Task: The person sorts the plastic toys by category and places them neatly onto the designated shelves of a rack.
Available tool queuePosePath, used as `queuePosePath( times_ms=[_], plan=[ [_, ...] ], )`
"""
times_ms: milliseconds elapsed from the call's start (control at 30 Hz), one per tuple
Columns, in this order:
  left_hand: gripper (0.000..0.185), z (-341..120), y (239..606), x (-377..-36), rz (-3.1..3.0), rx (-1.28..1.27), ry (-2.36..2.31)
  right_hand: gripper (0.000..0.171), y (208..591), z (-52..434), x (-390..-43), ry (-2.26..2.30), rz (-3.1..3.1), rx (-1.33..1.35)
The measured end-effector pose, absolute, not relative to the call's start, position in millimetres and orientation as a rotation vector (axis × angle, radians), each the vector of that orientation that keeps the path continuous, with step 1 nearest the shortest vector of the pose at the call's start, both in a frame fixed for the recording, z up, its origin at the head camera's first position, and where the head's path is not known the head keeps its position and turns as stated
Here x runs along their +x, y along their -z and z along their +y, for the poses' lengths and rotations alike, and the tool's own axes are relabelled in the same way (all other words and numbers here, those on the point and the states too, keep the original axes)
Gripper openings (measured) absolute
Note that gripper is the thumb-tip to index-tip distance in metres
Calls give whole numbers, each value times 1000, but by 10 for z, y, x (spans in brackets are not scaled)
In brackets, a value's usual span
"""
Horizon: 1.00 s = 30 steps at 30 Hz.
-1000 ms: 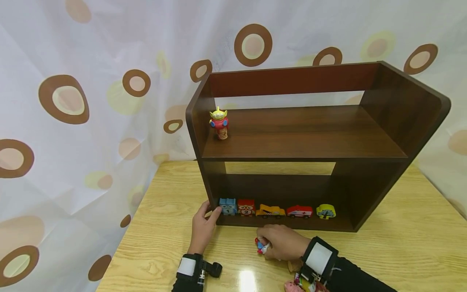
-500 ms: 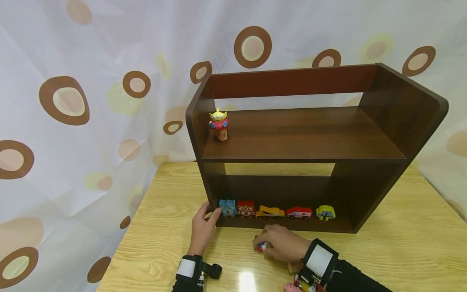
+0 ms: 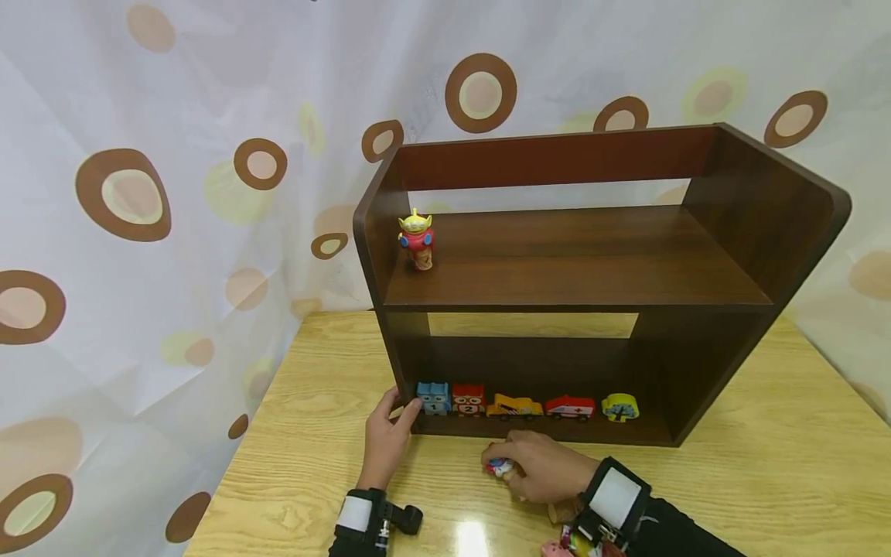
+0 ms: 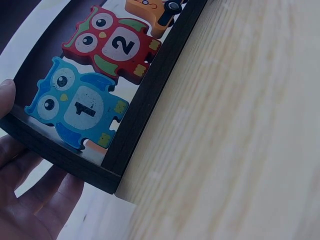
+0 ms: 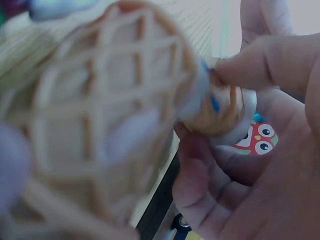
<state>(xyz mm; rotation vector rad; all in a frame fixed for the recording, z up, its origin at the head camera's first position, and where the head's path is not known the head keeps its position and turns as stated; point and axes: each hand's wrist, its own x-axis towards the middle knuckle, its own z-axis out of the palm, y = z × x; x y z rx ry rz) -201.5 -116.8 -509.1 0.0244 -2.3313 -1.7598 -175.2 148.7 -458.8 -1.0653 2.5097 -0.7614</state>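
In the head view, a dark brown two-tier shelf (image 3: 578, 308) stands on the table. My left hand (image 3: 387, 441) grips the lower left side panel, thumb inside and fingers outside. Beside that thumb are a blue owl block (image 4: 75, 105) marked 1 and a red owl block (image 4: 112, 45) marked 2. My right hand (image 3: 546, 466) pinches a small toy figurine (image 3: 500, 466) in front of the shelf; blue, red and white parts show, the rest hidden by fingers. In the right wrist view, a blurred waffle-patterned cone (image 5: 110, 100) fills the foreground beside the fingers.
Along the lower tier stand a yellow toy truck (image 3: 515, 406), a red toy ambulance (image 3: 569, 407) and a yellow tree block (image 3: 619, 407). An alien figurine (image 3: 417, 240) stands at the upper tier's left end. More toys, one pink (image 3: 555, 549), lie by my right wrist.
My right hand has shifted slightly left, and its fingers now cover more of the figurine than a second ago. My left hand stays on the shelf panel.
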Motion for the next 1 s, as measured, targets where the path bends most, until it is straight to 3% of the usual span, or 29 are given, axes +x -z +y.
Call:
queuePosePath(
  times_ms=[400,633,1000],
  plan=[
    [42,-1175,5116,-2031,-2348,18,1733,59,4273,1428,-1695,877,2595,-991],
    [43,-1160,5107,-2036,-2360,34,1722,57,3913,1423,-1596,987,2675,-1138],
    [41,-1154,5099,-2030,-2373,54,1710,72,3225,1437,-1451,1118,2935,-1458]
  ],
)
